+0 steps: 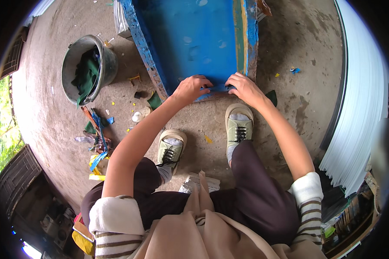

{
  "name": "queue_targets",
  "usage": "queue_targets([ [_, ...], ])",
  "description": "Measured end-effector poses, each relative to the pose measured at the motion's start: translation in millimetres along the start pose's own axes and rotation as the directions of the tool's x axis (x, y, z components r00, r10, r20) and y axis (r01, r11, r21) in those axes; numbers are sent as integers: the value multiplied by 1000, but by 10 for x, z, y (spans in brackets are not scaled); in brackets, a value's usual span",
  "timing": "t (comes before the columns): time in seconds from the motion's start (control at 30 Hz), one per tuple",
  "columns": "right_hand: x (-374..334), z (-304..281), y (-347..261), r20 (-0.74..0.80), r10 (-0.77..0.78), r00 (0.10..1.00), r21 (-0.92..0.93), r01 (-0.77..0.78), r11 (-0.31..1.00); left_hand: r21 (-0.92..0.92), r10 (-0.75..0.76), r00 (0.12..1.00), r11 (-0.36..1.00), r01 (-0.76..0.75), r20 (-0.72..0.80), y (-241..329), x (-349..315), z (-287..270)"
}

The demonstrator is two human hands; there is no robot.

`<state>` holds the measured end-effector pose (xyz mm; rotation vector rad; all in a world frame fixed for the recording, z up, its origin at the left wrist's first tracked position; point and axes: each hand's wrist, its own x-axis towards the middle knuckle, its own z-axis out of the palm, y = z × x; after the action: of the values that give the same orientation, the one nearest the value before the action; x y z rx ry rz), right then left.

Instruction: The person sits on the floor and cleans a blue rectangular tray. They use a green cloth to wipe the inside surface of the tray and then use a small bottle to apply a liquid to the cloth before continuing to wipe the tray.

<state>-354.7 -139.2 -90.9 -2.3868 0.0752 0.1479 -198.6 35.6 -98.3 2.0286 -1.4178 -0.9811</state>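
- Fabric (194, 235), tan and loose, drapes nearest my view, with two pale laced shoes (170, 151) on the floor beyond.
- Up to the hands: left hand (191, 89) curled narrow at the near rim, right hand (245, 90) opposite, a small gap between; I can't tell whether either pinches anything.
- Right under those fingers, the blue tray (147, 56), its near end just past the shoes, the rest running away from me. Wooden-looking walls, chipped paint: I'd call it stiff, fairly heavy, rough to touch, best gripped by both side walls.
- Inside, the blue lining (192, 39) looks smooth, maybe slippery, with a few pale spots.
- Around it, stained concrete floor (298, 47), scraps (100, 142) scattered left, and a grey bucket (110, 67) holding dark green cloth (87, 75).
- Farther out, white sheets (363, 99) stacked right, sunlit greenery (4, 125) far left.
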Motion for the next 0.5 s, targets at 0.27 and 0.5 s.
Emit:
queue_targets([
  [0.27, -26, 47, 21, -47, -11, 999, -31, 9, 999, 246, 59, 998, 968, -53, -15, 37, 95, 60],
  [0.5, 41, 112, -97, -123, 22, 992, -13, -24, 1000, 411, 177, 978, 904, -117, -112, -26, 70, 191],
])
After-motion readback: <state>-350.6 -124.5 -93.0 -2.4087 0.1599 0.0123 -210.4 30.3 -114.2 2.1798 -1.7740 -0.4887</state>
